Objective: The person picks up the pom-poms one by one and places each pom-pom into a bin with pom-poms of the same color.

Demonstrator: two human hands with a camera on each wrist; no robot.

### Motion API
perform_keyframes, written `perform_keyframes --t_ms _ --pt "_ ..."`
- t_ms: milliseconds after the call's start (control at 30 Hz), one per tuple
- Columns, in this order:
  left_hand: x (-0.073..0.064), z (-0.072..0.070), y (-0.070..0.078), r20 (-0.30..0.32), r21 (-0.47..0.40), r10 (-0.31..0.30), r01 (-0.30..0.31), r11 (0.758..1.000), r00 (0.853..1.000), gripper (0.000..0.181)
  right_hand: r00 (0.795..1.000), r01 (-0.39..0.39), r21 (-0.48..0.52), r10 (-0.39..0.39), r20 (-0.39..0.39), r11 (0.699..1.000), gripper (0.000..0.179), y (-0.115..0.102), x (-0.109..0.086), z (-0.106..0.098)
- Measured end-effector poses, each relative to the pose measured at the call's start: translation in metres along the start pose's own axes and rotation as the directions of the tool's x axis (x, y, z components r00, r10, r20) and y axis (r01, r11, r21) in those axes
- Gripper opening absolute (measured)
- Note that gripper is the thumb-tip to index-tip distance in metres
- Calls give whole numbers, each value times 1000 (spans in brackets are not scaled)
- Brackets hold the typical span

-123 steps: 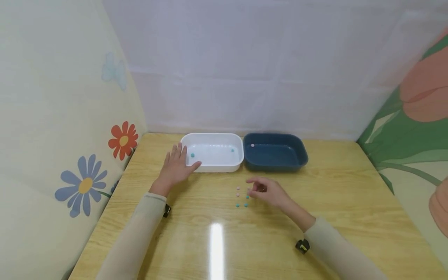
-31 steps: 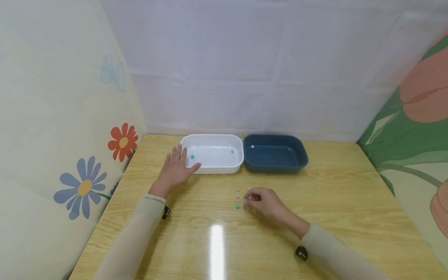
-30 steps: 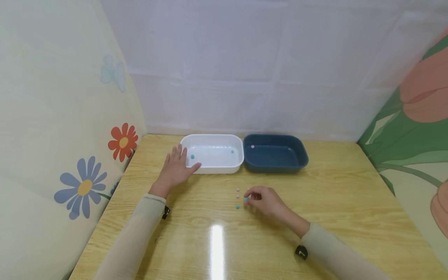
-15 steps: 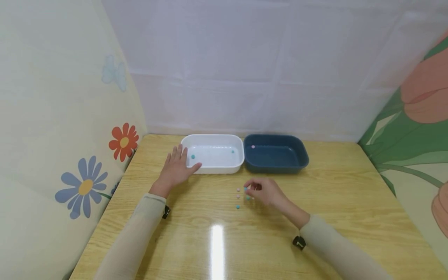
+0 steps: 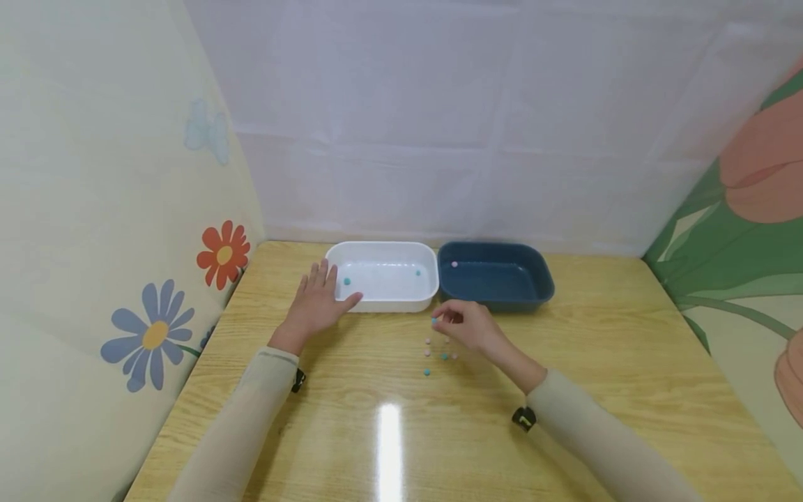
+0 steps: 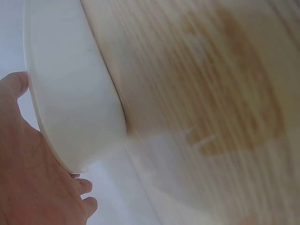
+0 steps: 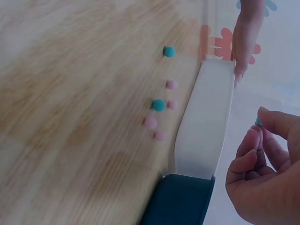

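Right hand (image 5: pixel 470 326) pinches a seemingly round blue bead (image 7: pixel 258 121); spread left hand (image 5: pixel 311 307) touches the white tub (image 5: pixel 396 305).

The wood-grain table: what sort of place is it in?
Probably an indoor tabletop nook: a wood-grain table faces a creased white sheet, with a flower-printed covering along the table's left side.

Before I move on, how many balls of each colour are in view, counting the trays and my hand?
Teal balls: 5 (2 in white tray, 2 on table, 1 in right hand)
Pink balls: 5 (1 in blue tray, 4 on table)
Total: 10
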State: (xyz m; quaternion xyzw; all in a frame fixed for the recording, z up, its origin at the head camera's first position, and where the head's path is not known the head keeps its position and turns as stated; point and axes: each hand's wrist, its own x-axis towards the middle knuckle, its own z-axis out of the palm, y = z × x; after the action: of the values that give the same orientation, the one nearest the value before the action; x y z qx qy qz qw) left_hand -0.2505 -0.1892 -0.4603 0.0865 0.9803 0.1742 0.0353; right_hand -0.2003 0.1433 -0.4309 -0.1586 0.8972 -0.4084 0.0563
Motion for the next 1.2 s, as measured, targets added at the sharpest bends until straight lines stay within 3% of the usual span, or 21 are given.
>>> perform_keyframes --t_ms 733,1200 --pt "-2 -1 0 -2 5 1 -1 1000 1000 105 999 -37 24 37 -9 999 23 -11 32 3" --pt "-2 -2 1 2 -1 1 -1 1000 1000 103 998 -63 49 63 -9 997 19 -20 51 6"
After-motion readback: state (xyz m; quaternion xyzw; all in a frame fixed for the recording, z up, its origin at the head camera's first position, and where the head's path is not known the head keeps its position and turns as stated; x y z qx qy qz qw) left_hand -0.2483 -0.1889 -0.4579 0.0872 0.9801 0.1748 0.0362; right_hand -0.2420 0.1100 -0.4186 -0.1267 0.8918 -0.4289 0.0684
